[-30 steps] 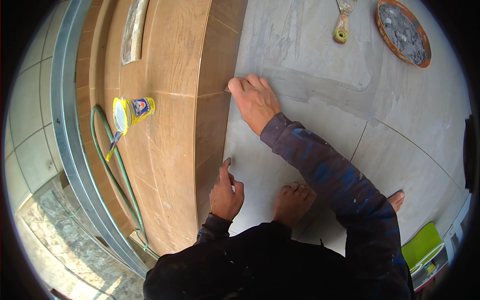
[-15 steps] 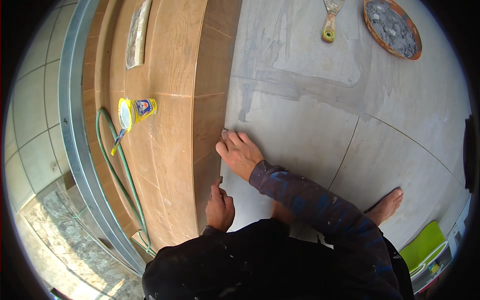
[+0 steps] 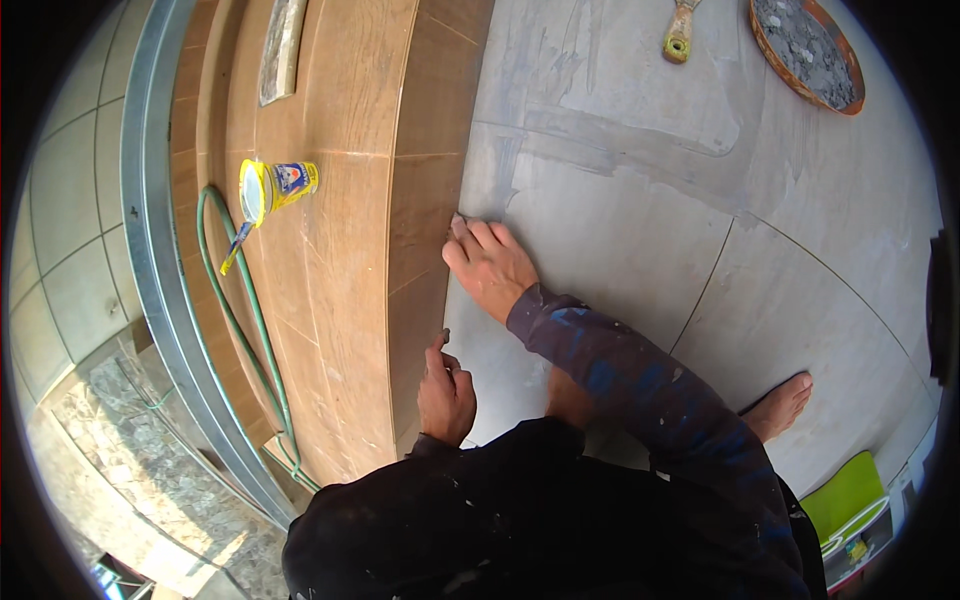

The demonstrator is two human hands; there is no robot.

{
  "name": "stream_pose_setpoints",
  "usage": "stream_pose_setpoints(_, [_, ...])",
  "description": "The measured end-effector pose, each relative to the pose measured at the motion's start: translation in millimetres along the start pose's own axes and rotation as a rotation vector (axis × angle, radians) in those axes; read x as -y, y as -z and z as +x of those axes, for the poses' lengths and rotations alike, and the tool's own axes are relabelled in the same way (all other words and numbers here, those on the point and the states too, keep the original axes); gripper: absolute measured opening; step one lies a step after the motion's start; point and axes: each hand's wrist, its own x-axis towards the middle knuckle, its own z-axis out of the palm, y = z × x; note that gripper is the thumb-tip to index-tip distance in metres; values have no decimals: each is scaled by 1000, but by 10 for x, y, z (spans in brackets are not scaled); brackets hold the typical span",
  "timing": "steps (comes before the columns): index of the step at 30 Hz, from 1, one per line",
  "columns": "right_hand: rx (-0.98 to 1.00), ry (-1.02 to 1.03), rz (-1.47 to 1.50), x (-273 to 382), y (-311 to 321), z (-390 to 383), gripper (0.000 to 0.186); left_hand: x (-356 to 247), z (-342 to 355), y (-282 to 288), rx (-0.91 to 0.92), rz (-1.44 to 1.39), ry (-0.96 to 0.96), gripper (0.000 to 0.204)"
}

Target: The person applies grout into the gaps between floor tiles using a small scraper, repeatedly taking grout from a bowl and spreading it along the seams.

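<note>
My right hand point(image 3: 492, 268) reaches to the joint where grey floor tiles point(image 3: 610, 220) meet a wood-look tiled step point(image 3: 425, 200). Its fingers are bent and close together, the leading fingertip pressed into that corner and greyish. Whether anything small is pinched there I cannot make out. Nearer to me, beside the step's side, is my left hand point(image 3: 447, 398), index finger stretched forward and the others loosely curled. Dark grey paste coats that fingertip. No tool shows in either hand.
Beyond my hands lie a putty knife point(image 3: 679, 38) and a terracotta-coloured dish point(image 3: 855, 95) of grey paste. On the step are a tipped yellow tub point(image 3: 290, 181), a brush point(image 3: 236, 250), a green hose point(image 3: 262, 345) and a flat strip point(image 3: 283, 55). A metal rail point(image 3: 150, 200) runs left.
My right hand has slid a little farther along the corner joint, away from me. My left hand keeps about the same place beside the step. The whole view has shifted slightly.
</note>
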Motion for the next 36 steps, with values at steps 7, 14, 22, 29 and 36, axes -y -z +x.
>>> stream_pose_setpoints(7, [221,-53,259,477,-21,-548,17,27,-31,28,-85,5,15,51])
stream_pose_setpoints(14, [-164,-223,337,-253,315,98,16,58,-34,-8,-80,-25,-18,50])
stream_pose_setpoints(22, [82,22,71,122,-24,-236,21,-29,14,73,-87,-22,-16,51])
stream_pose_setpoints(29, [88,-286,508,279,273,-499,22,23,50,26,-102,-85,-44,52])
stream_pose_setpoints(36, [-259,-263,189,-606,543,148,17,-94,171,-27,-75,-125,-114,50])
